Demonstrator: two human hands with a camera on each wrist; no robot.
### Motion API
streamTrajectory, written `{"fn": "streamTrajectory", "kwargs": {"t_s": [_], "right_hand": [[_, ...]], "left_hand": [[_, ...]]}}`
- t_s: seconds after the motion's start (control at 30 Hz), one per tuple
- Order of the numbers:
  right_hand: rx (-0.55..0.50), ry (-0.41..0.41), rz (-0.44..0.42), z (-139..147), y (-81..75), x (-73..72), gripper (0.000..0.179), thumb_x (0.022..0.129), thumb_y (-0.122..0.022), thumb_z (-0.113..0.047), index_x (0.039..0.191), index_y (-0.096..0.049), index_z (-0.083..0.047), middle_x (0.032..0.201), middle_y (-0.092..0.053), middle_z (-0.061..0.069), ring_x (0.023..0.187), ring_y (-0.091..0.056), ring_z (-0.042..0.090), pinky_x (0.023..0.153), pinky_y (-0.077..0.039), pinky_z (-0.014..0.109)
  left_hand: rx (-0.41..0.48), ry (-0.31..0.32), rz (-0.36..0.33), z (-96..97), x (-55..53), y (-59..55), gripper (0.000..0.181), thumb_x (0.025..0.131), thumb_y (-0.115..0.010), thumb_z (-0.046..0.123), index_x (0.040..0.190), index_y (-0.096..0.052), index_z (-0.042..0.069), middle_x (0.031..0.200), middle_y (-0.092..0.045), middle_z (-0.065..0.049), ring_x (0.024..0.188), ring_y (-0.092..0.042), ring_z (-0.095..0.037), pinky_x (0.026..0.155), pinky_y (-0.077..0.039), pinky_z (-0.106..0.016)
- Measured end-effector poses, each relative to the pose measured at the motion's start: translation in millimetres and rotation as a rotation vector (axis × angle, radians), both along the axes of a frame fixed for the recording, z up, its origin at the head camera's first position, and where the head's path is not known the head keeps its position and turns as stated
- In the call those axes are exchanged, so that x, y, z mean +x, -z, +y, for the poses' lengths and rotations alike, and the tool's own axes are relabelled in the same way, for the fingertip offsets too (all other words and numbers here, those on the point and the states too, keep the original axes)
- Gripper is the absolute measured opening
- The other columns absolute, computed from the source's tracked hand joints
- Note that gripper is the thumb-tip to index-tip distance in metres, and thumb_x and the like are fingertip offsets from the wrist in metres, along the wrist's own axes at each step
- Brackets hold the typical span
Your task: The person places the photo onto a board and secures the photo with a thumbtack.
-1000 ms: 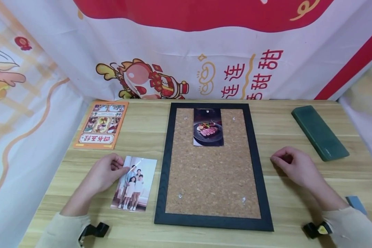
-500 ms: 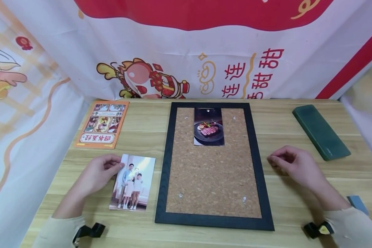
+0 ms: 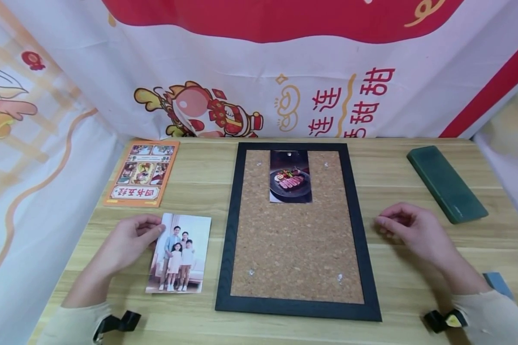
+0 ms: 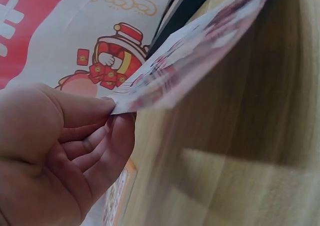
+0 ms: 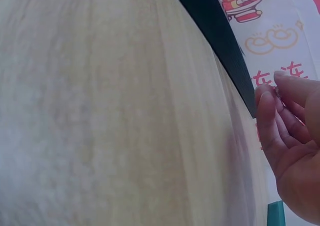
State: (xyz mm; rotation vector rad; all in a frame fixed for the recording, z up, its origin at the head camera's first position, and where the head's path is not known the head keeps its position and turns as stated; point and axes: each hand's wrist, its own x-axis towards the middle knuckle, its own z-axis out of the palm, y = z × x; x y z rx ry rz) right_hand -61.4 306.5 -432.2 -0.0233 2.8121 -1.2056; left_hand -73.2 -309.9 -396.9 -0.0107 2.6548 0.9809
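Observation:
My left hand (image 3: 127, 239) pinches the upper left corner of a family photo (image 3: 180, 256) between thumb and fingers. In the left wrist view the photo (image 4: 195, 50) slants up off the table and casts a shadow. Right of it lies a cork board (image 3: 295, 249) in a black frame. Pinned at its top is a photo of sliced steak on a plate (image 3: 290, 177). Beyond the board's right edge, my right hand (image 3: 416, 235) holds thumb and forefinger together. Between those fingertips, a small shiny push pin (image 5: 278, 92) shows in the right wrist view, mostly hidden.
An orange booklet (image 3: 140, 173) lies at the back left. A dark green box (image 3: 446, 184) is at the back right, and a small blue-grey block (image 3: 498, 285) sits beside the right sleeve. Clear pins (image 3: 339, 277) stick in the cork's corners. A printed curtain (image 3: 259, 86) hangs behind the table.
My left hand has drawn the family photo left, away from the frame, and the photo now tilts more toward the camera. The right hand has hardly moved.

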Motion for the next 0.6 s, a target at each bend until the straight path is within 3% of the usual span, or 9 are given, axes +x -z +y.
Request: {"fn": "streamTrajectory", "kwargs": {"t_s": [0.37,0.6], "right_hand": [[-0.043,0.052,-0.015,1,-2.9,0.4,0.018,0.107,-0.070,-0.019,0.115,-0.075,-0.004,0.098,-0.079,0.014,0.074,-0.070,0.009,0.063,-0.061,0.025],[-0.133,0.050,-0.056,2,-4.2,-0.3,0.022,0.109,-0.065,-0.014,0.120,-0.076,0.001,0.098,-0.082,0.010,0.077,-0.074,0.010,0.067,-0.064,0.025]], "left_hand": [[0.090,-0.040,0.014,-9.8,3.1,-19.9,0.041,0.112,-0.060,0.019,0.141,-0.058,-0.009,0.122,-0.073,-0.023,0.088,-0.072,-0.005,0.078,-0.063,-0.025],[0.212,-0.068,0.018,1.1,-1.3,-26.3,0.042,0.110,-0.063,0.017,0.142,-0.057,-0.010,0.114,-0.074,-0.009,0.088,-0.074,-0.007,0.080,-0.064,-0.025]]}}
